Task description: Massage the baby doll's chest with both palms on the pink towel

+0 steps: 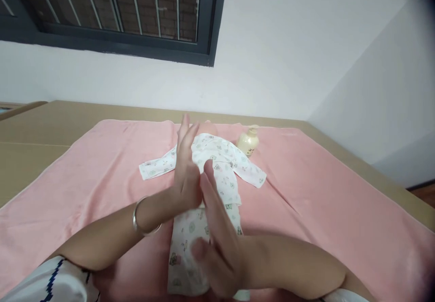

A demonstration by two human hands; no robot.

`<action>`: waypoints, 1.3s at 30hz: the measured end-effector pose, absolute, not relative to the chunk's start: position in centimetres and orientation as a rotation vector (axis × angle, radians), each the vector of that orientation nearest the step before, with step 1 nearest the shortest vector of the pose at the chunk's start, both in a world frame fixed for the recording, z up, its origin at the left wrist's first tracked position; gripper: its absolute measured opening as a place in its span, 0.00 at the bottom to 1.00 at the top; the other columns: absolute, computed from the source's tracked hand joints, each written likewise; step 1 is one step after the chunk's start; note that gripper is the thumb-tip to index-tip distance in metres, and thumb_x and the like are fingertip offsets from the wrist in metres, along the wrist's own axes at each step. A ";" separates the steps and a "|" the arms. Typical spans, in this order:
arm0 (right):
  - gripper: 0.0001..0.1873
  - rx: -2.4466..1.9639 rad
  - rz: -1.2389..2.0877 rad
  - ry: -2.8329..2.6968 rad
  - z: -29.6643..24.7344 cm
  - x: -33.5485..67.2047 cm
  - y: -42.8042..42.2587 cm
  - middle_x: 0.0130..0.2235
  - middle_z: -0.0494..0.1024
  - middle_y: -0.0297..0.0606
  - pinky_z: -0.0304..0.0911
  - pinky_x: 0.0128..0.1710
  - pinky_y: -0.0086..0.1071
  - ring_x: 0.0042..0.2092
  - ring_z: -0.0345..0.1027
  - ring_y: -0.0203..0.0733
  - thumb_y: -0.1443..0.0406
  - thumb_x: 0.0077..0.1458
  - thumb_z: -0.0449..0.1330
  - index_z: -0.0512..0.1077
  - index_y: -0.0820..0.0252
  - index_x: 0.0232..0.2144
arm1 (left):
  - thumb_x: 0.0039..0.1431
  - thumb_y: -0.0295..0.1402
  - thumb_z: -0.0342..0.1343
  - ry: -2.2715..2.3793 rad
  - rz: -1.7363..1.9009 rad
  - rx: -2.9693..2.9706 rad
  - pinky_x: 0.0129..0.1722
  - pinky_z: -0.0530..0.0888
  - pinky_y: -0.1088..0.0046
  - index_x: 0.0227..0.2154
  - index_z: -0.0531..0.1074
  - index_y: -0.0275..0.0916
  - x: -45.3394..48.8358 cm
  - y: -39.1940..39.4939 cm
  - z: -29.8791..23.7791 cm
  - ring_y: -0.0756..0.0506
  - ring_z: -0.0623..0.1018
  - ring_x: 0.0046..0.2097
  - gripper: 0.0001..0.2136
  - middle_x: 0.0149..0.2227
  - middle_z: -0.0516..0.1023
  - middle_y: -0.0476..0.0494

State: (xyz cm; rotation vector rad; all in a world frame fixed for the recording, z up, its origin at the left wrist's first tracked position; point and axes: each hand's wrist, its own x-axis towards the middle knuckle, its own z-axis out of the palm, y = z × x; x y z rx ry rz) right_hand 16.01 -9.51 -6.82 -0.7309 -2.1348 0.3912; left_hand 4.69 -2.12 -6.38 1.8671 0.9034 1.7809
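Observation:
My left hand (pixel 187 170), with a silver bangle (pixel 136 218) round the wrist, is raised with fingers stretched up. My right hand (pixel 222 234) is flat with fingers extended, its fingertips at the heel of the left palm; both hands hold nothing. Beneath them lies a white long-sleeved baby top (pixel 226 182) with small printed figures, sleeves spread to both sides. Matching baby trousers (pixel 186 252) lie below it, partly hidden by my right hand. A cream pump bottle (pixel 248 143) is by the top's right shoulder.
A pink blanket (pixel 306 193) covers most of the tan surface (pixel 41 125). Behind it rises a white wall (pixel 265 66) with a dark-framed barred window (pixel 207 43) at the upper left.

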 end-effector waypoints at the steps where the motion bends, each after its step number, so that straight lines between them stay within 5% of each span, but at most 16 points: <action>1: 0.38 -0.721 0.356 -2.078 -6.3 16.2 -8.8 0.72 0.22 0.26 0.42 0.71 0.54 0.73 0.22 0.48 0.56 0.68 0.42 0.23 0.47 0.70 | 0.70 0.52 0.31 0.969 1.755 1.831 0.71 0.46 0.48 0.68 0.49 0.52 4.9 -0.6 -6.7 0.38 0.42 0.73 0.27 0.73 0.45 0.49; 4: 0.32 -0.849 0.203 -1.861 -5.9 16.9 -5.0 0.73 0.35 0.31 0.44 0.70 0.56 0.73 0.30 0.48 0.63 0.68 0.44 0.41 0.46 0.70 | 0.72 0.47 0.34 1.096 1.623 1.744 0.71 0.47 0.48 0.62 0.62 0.45 5.8 3.4 -9.0 0.39 0.52 0.72 0.23 0.69 0.58 0.43; 7: 0.26 -1.042 0.216 -1.898 -7.2 18.0 0.0 0.69 0.57 0.37 0.52 0.68 0.50 0.70 0.50 0.46 0.68 0.64 0.45 0.63 0.52 0.62 | 0.72 0.45 0.37 0.985 1.584 1.658 0.66 0.63 0.55 0.53 0.70 0.40 6.5 5.6 -11.8 0.41 0.70 0.62 0.21 0.58 0.73 0.38; 10: 0.26 -1.224 0.296 -2.026 -9.2 18.9 3.8 0.62 0.69 0.43 0.55 0.67 0.47 0.66 0.58 0.46 0.71 0.58 0.47 0.71 0.60 0.56 | 0.71 0.43 0.39 0.971 1.654 1.571 0.61 0.69 0.59 0.51 0.71 0.38 6.7 5.9 -13.3 0.43 0.74 0.58 0.20 0.55 0.76 0.38; 16: 0.27 -1.406 0.279 -2.283 -10.2 20.3 6.2 0.68 0.58 0.45 0.40 0.70 0.54 0.71 0.46 0.51 0.61 0.65 0.47 0.64 0.62 0.63 | 0.70 0.38 0.40 1.055 1.657 1.692 0.63 0.65 0.56 0.55 0.68 0.37 6.7 5.3 -13.5 0.41 0.71 0.60 0.19 0.57 0.73 0.36; 22: 0.34 -1.797 0.099 -2.224 -9.1 18.9 4.1 0.69 0.52 0.59 0.38 0.70 0.54 0.72 0.40 0.57 0.58 0.67 0.44 0.55 0.78 0.66 | 0.70 0.38 0.40 1.169 1.654 1.712 0.64 0.64 0.54 0.57 0.65 0.35 6.6 5.4 -13.9 0.40 0.69 0.62 0.20 0.59 0.71 0.34; 28: 0.30 -1.479 0.201 -2.391 -9.3 20.0 5.6 0.70 0.53 0.47 0.39 0.71 0.50 0.72 0.41 0.49 0.57 0.69 0.41 0.59 0.67 0.66 | 0.70 0.38 0.40 1.144 1.681 1.791 0.64 0.64 0.55 0.56 0.65 0.36 6.7 5.4 -14.1 0.41 0.69 0.61 0.19 0.58 0.71 0.35; 34: 0.34 -1.720 0.093 -2.288 -9.6 19.4 4.8 0.68 0.53 0.61 0.40 0.70 0.55 0.72 0.41 0.58 0.58 0.68 0.43 0.54 0.79 0.66 | 0.70 0.39 0.40 1.180 1.670 1.772 0.64 0.65 0.55 0.56 0.66 0.37 6.6 5.5 -14.1 0.41 0.69 0.61 0.19 0.58 0.71 0.35; 39: 0.28 -1.435 0.154 -2.478 -9.3 19.1 4.6 0.70 0.53 0.45 0.38 0.71 0.54 0.72 0.41 0.51 0.62 0.68 0.41 0.59 0.64 0.66 | 0.69 0.38 0.40 1.161 1.663 1.771 0.64 0.66 0.57 0.56 0.66 0.38 6.6 5.2 -14.1 0.41 0.70 0.61 0.19 0.59 0.71 0.35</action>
